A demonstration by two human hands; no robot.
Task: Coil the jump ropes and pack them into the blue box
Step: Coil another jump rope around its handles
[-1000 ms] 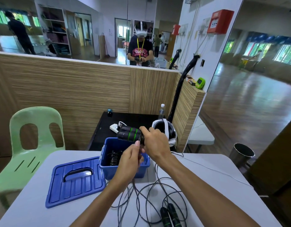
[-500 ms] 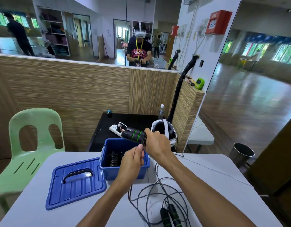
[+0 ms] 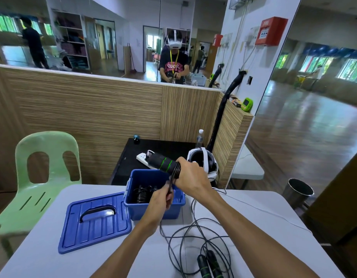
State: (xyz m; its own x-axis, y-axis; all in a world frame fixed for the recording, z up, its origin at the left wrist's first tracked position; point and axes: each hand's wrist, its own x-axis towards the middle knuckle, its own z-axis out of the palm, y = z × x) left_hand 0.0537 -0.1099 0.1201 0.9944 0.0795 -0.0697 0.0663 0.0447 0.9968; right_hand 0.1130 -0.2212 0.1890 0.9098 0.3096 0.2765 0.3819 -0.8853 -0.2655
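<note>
Jump rope handles [image 3: 163, 163], black with green rings, being held together above the open blue box [image 3: 153, 212], pointing left. Right hand [image 3: 190, 176] wrapping fully around the handle ends, fingers closed tight over several turns of black cord. Left hand [image 3: 160, 200] just below, pinching the cord [image 3: 170, 186] between thumb and fingers in front of the box. Sitting inside the box: one coiled rope [image 3: 141, 195] already. Lying on the white table [image 3: 53, 247] near the forearms: second jump rope [image 3: 203, 237], cord in loose loops, its two handles side by side near the bottom edge. Resting left of the box, touching it: blue lid [image 3: 93, 223], handle up. Standing at far left: green chair [image 3: 43, 167].
</note>
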